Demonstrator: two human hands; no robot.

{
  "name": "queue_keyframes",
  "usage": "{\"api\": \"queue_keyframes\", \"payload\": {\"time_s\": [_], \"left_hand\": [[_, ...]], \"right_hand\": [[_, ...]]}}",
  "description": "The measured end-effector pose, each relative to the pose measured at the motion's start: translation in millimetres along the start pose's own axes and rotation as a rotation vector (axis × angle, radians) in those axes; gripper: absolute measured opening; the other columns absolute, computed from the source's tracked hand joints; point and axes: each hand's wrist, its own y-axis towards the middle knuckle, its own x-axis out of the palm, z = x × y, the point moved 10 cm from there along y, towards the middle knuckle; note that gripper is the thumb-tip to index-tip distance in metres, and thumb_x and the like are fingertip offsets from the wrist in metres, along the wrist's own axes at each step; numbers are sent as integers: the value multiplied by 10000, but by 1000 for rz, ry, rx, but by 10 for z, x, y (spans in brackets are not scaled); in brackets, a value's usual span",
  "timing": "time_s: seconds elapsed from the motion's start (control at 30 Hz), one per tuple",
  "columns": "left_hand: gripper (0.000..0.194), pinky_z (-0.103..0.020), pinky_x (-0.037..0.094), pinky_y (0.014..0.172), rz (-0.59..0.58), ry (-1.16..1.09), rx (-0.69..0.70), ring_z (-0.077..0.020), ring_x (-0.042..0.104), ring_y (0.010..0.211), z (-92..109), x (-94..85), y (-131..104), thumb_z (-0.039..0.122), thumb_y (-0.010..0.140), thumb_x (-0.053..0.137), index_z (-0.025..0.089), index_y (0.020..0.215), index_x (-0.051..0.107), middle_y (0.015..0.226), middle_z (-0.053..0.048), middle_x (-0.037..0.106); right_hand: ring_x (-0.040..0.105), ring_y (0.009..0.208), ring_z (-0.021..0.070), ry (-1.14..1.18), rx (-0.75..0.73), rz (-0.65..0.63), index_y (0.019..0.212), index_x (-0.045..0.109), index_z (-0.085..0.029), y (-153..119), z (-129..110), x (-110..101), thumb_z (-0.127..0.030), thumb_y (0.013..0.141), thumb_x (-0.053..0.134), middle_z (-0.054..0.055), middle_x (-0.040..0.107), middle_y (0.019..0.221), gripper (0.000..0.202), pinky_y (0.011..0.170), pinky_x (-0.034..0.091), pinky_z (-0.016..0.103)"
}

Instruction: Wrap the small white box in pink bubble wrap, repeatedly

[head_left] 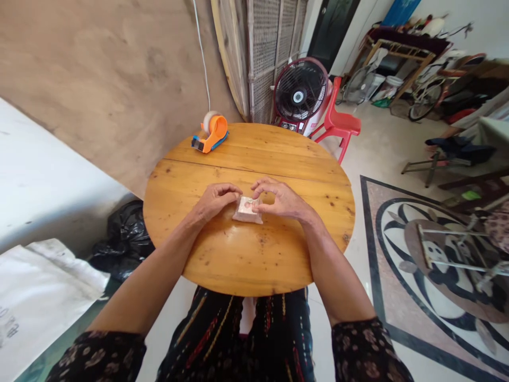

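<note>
A small pale box in clear plastic wrap [248, 210] lies flat near the middle of the round wooden table [254, 260]. My left hand [218, 200] is at its upper left corner, thumb and fingertips closed on the edge of the wrap. On the other side, my right hand [280, 199] curves over the box with its thumb and fingers apart. The right thumb touches the box's right edge, while the fingertips hover at or just above its far edge. At the far left of the tabletop stands an orange tape dispenser [217, 130] with a roll of tape.
Behind the table are a fan [300, 90] and a red plastic chair [342, 122]. A black plastic bag [129, 233] and a white sack [43, 292] lie at the left. To the right, a metal-legged stool [453, 231] stands on the panda-patterned floor. A bicycle [427, 98] is farther back.
</note>
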Motion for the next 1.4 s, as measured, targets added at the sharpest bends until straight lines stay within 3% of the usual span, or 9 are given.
{"api": "queue_keyframes", "payload": {"time_s": [0.17, 0.5, 0.77, 0.93, 1.03, 1.23, 1.4], "left_hand": [[267, -265, 478, 708, -9, -6, 3, -161, 615, 727, 12, 14, 6, 378, 715, 646, 154, 835, 725, 791, -31, 707], [265, -287, 487, 753, -31, 28, 13, -184, 629, 772, 60, 30, -9, 375, 727, 626, 153, 828, 729, 819, -41, 725], [340, -252, 453, 640, -30, 33, -13, -149, 600, 679, -10, 33, -11, 392, 737, 637, 143, 951, 724, 781, -25, 701], [337, -253, 450, 634, -84, 69, 10, -159, 615, 709, -16, 85, -3, 399, 737, 642, 139, 933, 728, 811, -43, 708], [360, -248, 447, 611, -86, 62, 12, -151, 611, 678, -23, 91, 2, 398, 732, 643, 135, 967, 716, 787, -38, 696], [339, -239, 445, 586, -119, 37, 25, -137, 603, 643, 2, 130, -16, 384, 730, 639, 135, 950, 705, 760, -27, 682], [311, -243, 464, 610, -119, 42, 34, -144, 620, 678, 29, 127, -20, 359, 728, 614, 131, 917, 708, 802, -36, 697]], "right_hand": [[600, 1109, 215, -32, 13, -73, 894, 655, -211, -6, 16, 46, -320, 786, 751, 70, 622, 1171, 181, 1013, 432, 411], [612, 1093, 214, -48, -2, -29, 943, 662, -228, 1, -9, 96, -321, 839, 686, 59, 637, 1161, 141, 993, 448, 399], [615, 1115, 226, -141, 16, 40, 901, 698, -224, -1, 42, 66, -347, 834, 704, 70, 650, 1163, 141, 993, 447, 407], [622, 1109, 227, -159, 41, 41, 873, 724, -239, -1, 60, 43, -348, 842, 692, 56, 662, 1150, 118, 997, 448, 414], [624, 1114, 246, -170, 67, 17, 993, 706, -231, -9, 76, -10, -397, 808, 723, 78, 666, 1168, 249, 997, 456, 430], [618, 1141, 313, -210, 217, -154, 1328, 553, -213, -71, 145, 94, -489, 662, 820, 125, 647, 1257, 769, 985, 464, 483], [611, 1114, 312, -291, 179, -143, 1395, 477, -217, -77, 55, 182, -441, 726, 764, 109, 651, 1226, 762, 968, 449, 481]]}}
